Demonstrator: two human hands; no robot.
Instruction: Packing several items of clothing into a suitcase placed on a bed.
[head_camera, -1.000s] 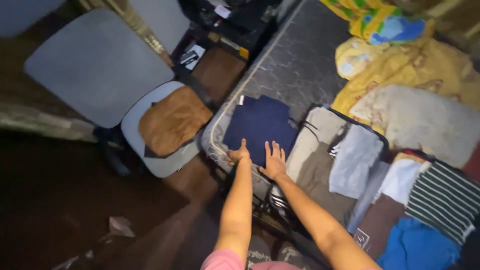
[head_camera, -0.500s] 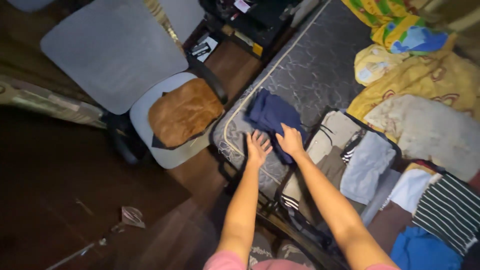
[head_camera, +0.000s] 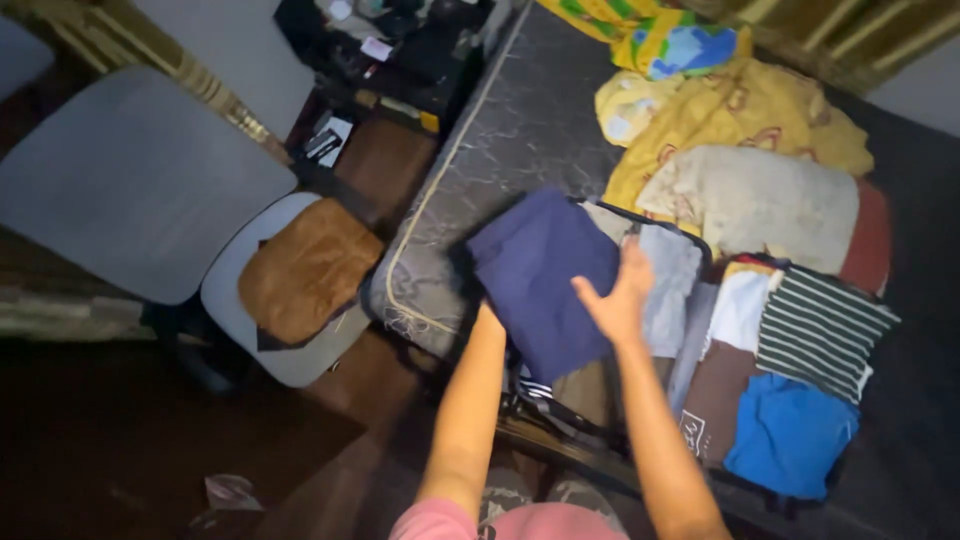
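Packing looks well underway: the open suitcase (head_camera: 800, 490) on the mattress (head_camera: 520, 120) already holds rows of folded clothes, and a folded navy garment (head_camera: 545, 275) is lifted over its left end, not set down yet. A yellow pile (head_camera: 740, 115) behind it looks unsorted. The left hand (head_camera: 490, 315) is mostly hidden under the garment, so I can't tell its grip. The right hand (head_camera: 620, 295) is spread open, palm against the cloth's right edge, both arms stretched forward.
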